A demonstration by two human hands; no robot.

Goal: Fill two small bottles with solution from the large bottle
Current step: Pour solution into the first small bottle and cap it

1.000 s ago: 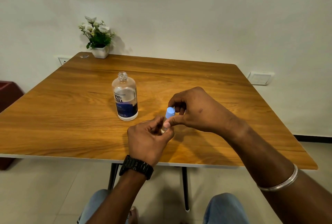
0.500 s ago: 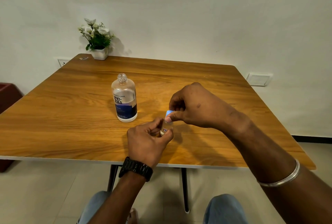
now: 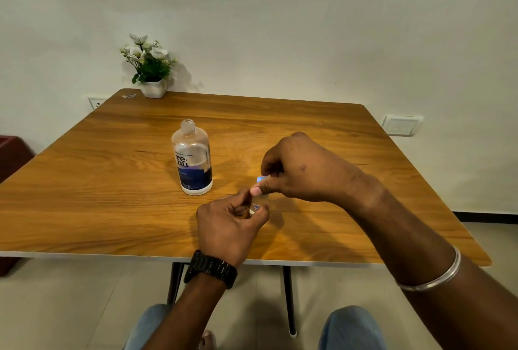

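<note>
The large clear bottle (image 3: 192,157) with a blue-and-white label stands uncapped near the middle of the wooden table (image 3: 112,181). To its right, my left hand (image 3: 228,226) holds a small clear bottle (image 3: 258,204) upright just above the table. My right hand (image 3: 297,168) pinches the bottle's blue cap (image 3: 261,179) between thumb and fingers, right on the small bottle's top. Only one small bottle is in view.
A white pot of flowers (image 3: 150,69) stands at the table's far left corner, with a small object (image 3: 128,95) beside it. Wall sockets sit left and right of the table. My knees show below the front edge.
My right hand has lowered the blue cap from just above the small bottle onto its top. My left hand has kept holding the bottle in the same spot.
</note>
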